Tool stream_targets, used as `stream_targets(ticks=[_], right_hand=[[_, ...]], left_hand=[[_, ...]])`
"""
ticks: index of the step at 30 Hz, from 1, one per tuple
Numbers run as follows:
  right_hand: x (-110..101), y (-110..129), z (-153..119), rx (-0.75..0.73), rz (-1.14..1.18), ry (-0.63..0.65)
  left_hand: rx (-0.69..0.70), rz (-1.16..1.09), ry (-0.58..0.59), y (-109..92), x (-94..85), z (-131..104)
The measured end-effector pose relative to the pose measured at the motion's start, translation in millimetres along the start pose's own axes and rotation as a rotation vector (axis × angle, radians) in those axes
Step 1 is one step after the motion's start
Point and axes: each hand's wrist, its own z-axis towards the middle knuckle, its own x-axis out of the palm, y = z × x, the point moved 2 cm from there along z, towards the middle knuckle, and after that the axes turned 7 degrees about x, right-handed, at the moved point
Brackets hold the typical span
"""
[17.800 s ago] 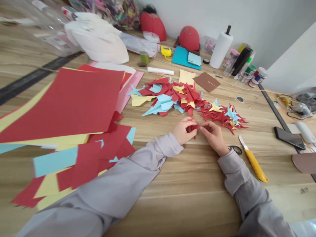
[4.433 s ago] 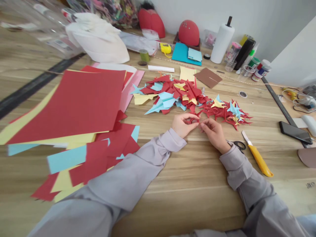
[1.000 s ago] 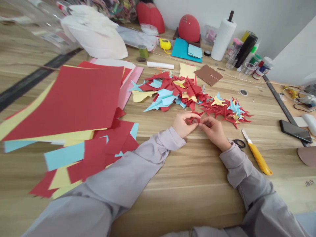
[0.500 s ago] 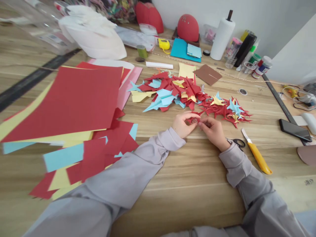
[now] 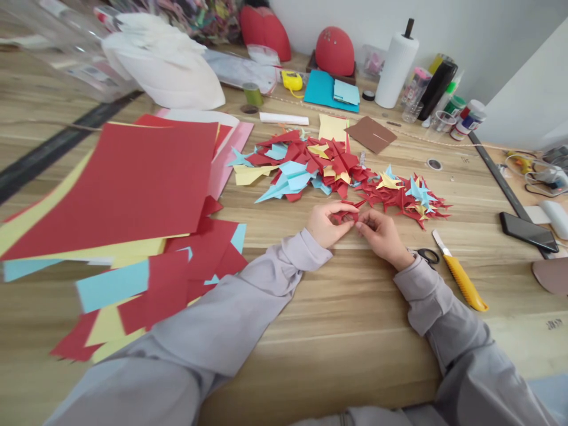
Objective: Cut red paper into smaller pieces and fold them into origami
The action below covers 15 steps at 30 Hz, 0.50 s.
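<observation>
1. Although dark characters (image 5: 554, 324) are seen on the table (image 5: 284, 367) in the head view, they are too blurred to be read.
2. A small red folded paper (image 5: 339, 218), thin and pointed, is pinched by the left hand (image 5: 325, 226), and its edge is nipped by the right hand (image 5: 380, 235).
3. It is held just before the folded-paper pile (image 5: 296, 176).

Wood-grain tbl (image 5: 310, 337) w/ dark strips (image 5: 62, 145) (two visible), pale grey wall (image 5: 483, 44) bhd.

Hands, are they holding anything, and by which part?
The left hand holds folded red paper; the right hand seems to pinch one end. Exactly which part is gripped is hidden.
</observation>
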Motion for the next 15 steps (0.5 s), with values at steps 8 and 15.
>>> stream_targets(ticks=[8,15], right_hand=[[2.7,-3.4,2.3,0.07,0.184,-0.026],[4.9,-10.2,3.8,0.087,0.214,-0.035]], left_hand=[[-0.043,-0.082,-0.058,2.6,-3.3,3.4],[-0.069,-0.067,-0.073,5.7,-3.0,3.5]])
